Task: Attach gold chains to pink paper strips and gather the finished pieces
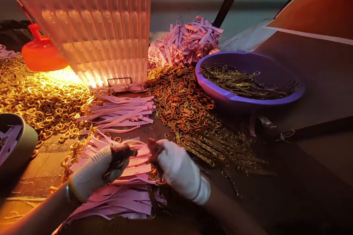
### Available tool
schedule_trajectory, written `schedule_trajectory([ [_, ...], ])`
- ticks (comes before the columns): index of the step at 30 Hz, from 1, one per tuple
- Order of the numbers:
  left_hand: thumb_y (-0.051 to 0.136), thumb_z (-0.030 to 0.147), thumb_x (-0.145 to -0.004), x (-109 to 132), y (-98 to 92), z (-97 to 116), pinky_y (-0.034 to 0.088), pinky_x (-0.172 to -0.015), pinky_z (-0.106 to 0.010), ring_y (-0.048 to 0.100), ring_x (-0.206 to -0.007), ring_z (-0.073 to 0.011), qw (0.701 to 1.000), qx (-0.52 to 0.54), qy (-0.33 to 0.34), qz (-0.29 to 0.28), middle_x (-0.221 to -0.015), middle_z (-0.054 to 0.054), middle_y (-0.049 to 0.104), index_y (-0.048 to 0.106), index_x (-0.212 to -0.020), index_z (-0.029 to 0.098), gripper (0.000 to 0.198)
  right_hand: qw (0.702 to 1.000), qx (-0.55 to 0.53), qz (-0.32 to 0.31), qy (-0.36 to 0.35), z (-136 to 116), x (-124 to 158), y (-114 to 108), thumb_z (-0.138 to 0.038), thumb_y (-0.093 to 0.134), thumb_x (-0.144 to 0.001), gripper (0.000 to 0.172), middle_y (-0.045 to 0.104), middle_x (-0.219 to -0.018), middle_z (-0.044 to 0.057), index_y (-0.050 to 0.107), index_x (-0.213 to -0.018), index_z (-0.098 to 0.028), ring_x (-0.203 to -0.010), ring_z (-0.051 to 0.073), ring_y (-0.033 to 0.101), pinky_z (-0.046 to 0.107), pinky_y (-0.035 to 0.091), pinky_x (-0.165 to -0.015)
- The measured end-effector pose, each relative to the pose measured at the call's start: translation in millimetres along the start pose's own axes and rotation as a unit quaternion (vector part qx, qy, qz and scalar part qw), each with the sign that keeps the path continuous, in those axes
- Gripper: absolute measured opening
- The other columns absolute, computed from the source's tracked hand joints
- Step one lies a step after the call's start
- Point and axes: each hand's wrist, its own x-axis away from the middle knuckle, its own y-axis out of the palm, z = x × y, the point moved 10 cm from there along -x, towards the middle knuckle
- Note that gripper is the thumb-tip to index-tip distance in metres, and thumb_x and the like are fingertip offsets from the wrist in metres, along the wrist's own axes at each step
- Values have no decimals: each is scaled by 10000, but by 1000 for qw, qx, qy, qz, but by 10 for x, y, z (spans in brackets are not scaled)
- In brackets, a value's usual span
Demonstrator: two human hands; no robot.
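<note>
Two hands in white gloves meet over a lamplit desk (41,187); the left hand (106,165) has its bare fingertips drawn narrow, with a small ring-like piece showing at their tips, though whether they grip it cannot be told; the right hand (179,169), slightly blurred, faces it just across a small gap, its fingers also close together, and what they hold, if anything, cannot be made out; pink strips (129,203) lie on the desk beneath and in front of both hands, with another bunch (127,112) farther back; gold rings (55,114) spread at left under a red lamp (44,53), near a bowl (30,137) of strips; a ribbed panel (110,25) stands behind; metal links (187,117) cover the desk at right, beside a purple basin (248,101) holding more; a heap (190,40) of pink strips rises at the rear.
</note>
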Motion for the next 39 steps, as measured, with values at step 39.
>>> schedule_trajectory([
  [39,569,106,-801,-1094,14,493,489,-833,-386,632,-832,-249,826,-547,114,74,-853,-118,699,707,-864,126,153,968,-153,12,197,352,132,169,-52,438,-670,279,617,-713,45,537,-895,-183,-611,194,560,291,313,-560],
])
